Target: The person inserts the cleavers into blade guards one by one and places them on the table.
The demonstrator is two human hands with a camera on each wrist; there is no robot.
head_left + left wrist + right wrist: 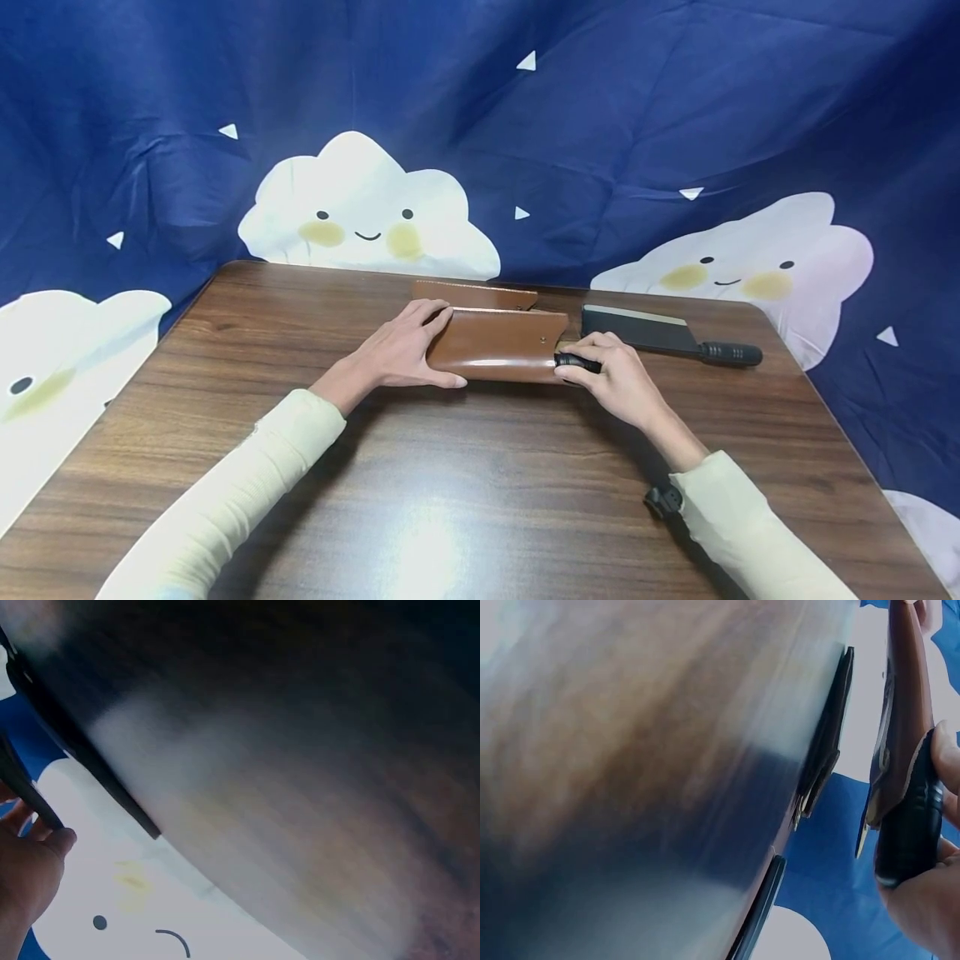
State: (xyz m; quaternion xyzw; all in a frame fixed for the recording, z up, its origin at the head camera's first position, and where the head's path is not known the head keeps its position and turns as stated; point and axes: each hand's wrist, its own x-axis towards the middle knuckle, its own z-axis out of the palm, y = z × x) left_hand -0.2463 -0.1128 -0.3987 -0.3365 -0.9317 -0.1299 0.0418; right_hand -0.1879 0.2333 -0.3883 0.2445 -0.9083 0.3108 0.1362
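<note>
A brown leather knife sheath (491,343) is held over the table, its long side running left to right. My left hand (399,348) grips its left end, with the thumb along the lower edge and the fingers at the top. From the sheath's right end sticks the black handle of a knife (577,362), which my right hand (621,377) grips. The rest of this knife is hidden inside the leather. In the right wrist view the handle (909,836) meets the sheath mouth, and the sheath (909,697) stands apart from the tabletop.
Behind the held sheath lies a second brown sheath (476,294). To its right, a cleaver (637,327) with a dark blade lies on the wooden table (480,467), its black handle pointing right. A blue curtain (585,133) with cloud prints hangs behind the table.
</note>
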